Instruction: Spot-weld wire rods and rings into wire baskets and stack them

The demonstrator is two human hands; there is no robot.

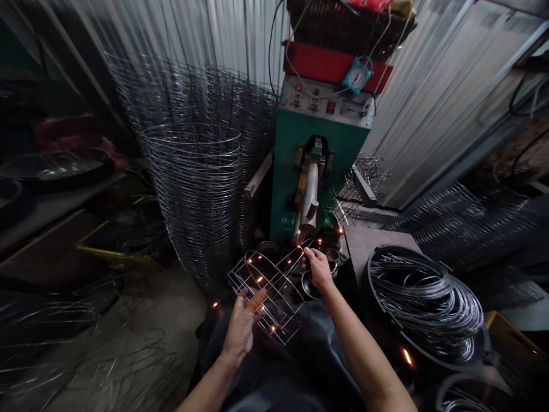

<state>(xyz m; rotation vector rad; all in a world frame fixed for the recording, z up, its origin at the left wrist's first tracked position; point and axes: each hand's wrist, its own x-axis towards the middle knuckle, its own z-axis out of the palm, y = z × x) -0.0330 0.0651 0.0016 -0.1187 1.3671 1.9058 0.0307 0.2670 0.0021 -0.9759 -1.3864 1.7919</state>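
My left hand (243, 323) is closed on the near left side of a wire frame (281, 297), a grid of thin metal rods with curved edges. An orange covering wraps one of its fingers. At the frame's far right end, my right hand (318, 266) pinches the wire just below the electrode of a green spot welder (321, 137). Bright sparks fly from that contact and scatter over the frame and my lap. What exactly the right fingertips pinch is too small to make out fully.
Tall stacks of wire rings (195, 189) stand left of the welder. On the right, a round black tub (371, 286) holds coiled wire rings. A yellow crate (92, 234) sits at left among dark wire pieces. A teal dial gauge (357, 75) hangs on the welder's top.
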